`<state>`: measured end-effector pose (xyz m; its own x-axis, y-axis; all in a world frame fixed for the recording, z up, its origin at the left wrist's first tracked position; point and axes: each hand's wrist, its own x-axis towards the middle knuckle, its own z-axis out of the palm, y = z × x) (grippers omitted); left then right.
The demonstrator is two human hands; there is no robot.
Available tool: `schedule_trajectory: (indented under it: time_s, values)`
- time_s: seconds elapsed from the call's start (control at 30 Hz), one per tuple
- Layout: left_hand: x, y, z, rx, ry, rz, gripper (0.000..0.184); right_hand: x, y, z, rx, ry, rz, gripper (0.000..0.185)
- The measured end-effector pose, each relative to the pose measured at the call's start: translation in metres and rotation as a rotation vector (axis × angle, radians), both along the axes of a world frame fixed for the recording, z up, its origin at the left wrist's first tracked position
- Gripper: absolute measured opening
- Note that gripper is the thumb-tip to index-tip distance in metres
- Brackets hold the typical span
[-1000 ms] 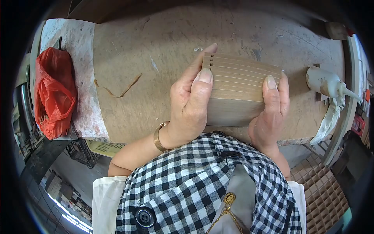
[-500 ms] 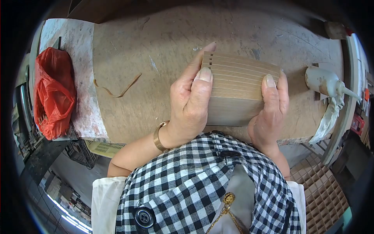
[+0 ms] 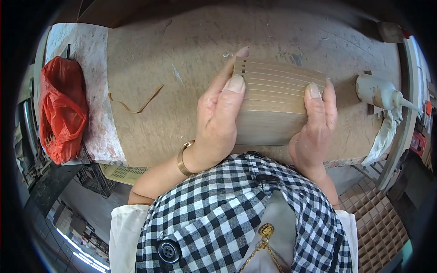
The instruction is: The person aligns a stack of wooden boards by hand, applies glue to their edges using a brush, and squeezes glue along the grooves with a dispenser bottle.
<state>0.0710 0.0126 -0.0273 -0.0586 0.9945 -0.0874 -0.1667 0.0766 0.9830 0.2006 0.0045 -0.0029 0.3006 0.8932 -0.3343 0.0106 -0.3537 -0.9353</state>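
Note:
A stack of thin wooden boards (image 3: pixel 275 98), edges facing up at me, is held between both hands close to my body. Small dark notches line up near its left end. My left hand (image 3: pixel 221 107) grips that end, thumb pressed on the top edges and fingers behind. At the other end, my right hand (image 3: pixel 317 118) clasps the stack, its thumb lying over the edges and fingers round the far side. The stack's lower face is plain and smooth. Whether it rests on the worktable (image 3: pixel 145 54) cannot be made out.
On the left lies a red plastic bag (image 3: pixel 63 111), with a thin brown strip (image 3: pixel 139 109) nearer the middle. A glue bottle (image 3: pixel 375 92) lies at the right, nozzle outward, above a whitish plastic piece (image 3: pixel 381 139). A lattice rack (image 3: pixel 371 223) stands below the table at right.
Both hands and the wooden stack have shifted very slightly left and upward in view. The hold on the stack stays the same.

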Motion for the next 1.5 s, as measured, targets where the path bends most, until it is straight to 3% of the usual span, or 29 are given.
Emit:
schedule_trajectory:
  time_s: [0.4,0.57,0.7,0.9,1.07,1.2,1.5]
  values:
    - [-0.004,-0.006,-0.001,0.042,-0.025,-0.044,0.045,-0.001,-0.001,-0.001,-0.002,-0.024,-0.006,0.044]
    - [-0.009,-0.008,-0.005,0.033,0.036,-0.097,0.044,-0.001,0.003,-0.011,0.243,0.006,0.003,0.025]
    - [-0.009,-0.006,-0.004,0.072,0.0,-0.125,0.044,0.007,-0.001,-0.02,0.305,-0.345,0.131,0.024]
    - [0.0,-0.009,-0.005,0.03,-0.096,0.003,0.045,0.003,-0.005,-0.005,-0.016,-0.187,0.059,0.034]
    - [0.001,-0.011,0.0,0.049,0.015,-0.058,0.047,0.001,-0.003,-0.005,0.038,-0.126,0.065,0.035]
    - [-0.001,-0.011,0.002,-0.052,-0.045,-0.078,0.05,-0.002,0.001,-0.01,0.272,-0.022,0.011,0.019]
    - [-0.004,-0.011,0.001,-0.009,-0.018,-0.13,0.05,0.003,0.001,-0.013,0.244,-0.101,0.046,0.022]
